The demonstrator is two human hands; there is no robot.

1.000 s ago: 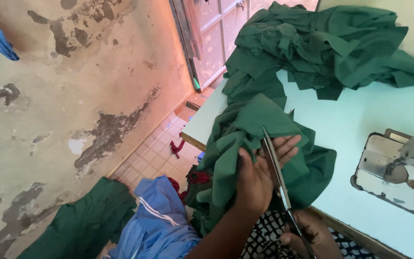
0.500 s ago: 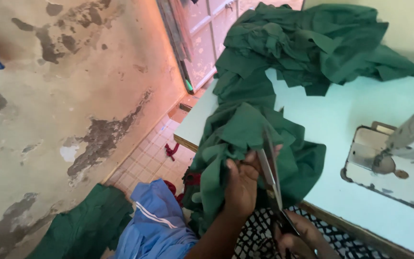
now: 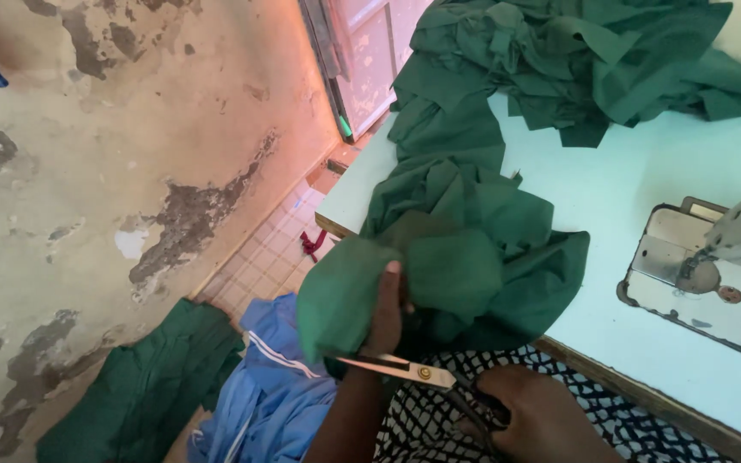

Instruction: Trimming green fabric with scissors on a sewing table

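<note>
Left hand (image 3: pixel 385 310) pinches the green cloth (image 3: pixel 465 257); right hand (image 3: pixel 532 413) grips the scissors (image 3: pixel 405 369), whose blades near that wrist could nick it.

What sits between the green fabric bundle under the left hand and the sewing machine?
Head view: only bare pale table top separates the green fabric bundle from the sewing machine; the left hand grips the bundle.

Tailoring workshop, sewing machine (image 3: pixel 713 257), green fabric (image 3: pixel 559 60)

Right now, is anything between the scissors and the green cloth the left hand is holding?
Nothing visible. The scissors, held in the right hand, lie just below the green cloth; only the left hand gripping that cloth is close above the blades.
</note>
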